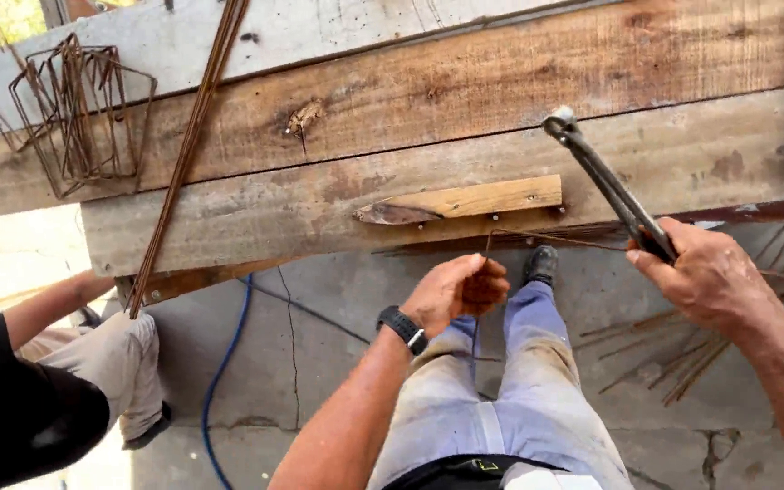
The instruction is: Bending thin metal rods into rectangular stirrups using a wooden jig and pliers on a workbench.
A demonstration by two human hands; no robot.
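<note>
My left hand (457,290), with a black watch on the wrist, is closed around a thin rusty steel rod (546,239) just below the front edge of a rough plank workbench (700,154). The rod is bent at a right angle near the hand and runs right along the bench edge. My right hand (705,277) grips the dark metal bending lever (602,177), whose head rests on the bench top to the upper right. A small light wooden block (483,198) is fixed to the bench near the bend.
Several bent rusty stirrups (74,113) are stacked at the bench's far left, with long straight rods (188,150) lying across it. Another person (56,381) in a black top crouches at lower left. Loose rods (682,354) and a blue hose (220,372) lie on the concrete floor.
</note>
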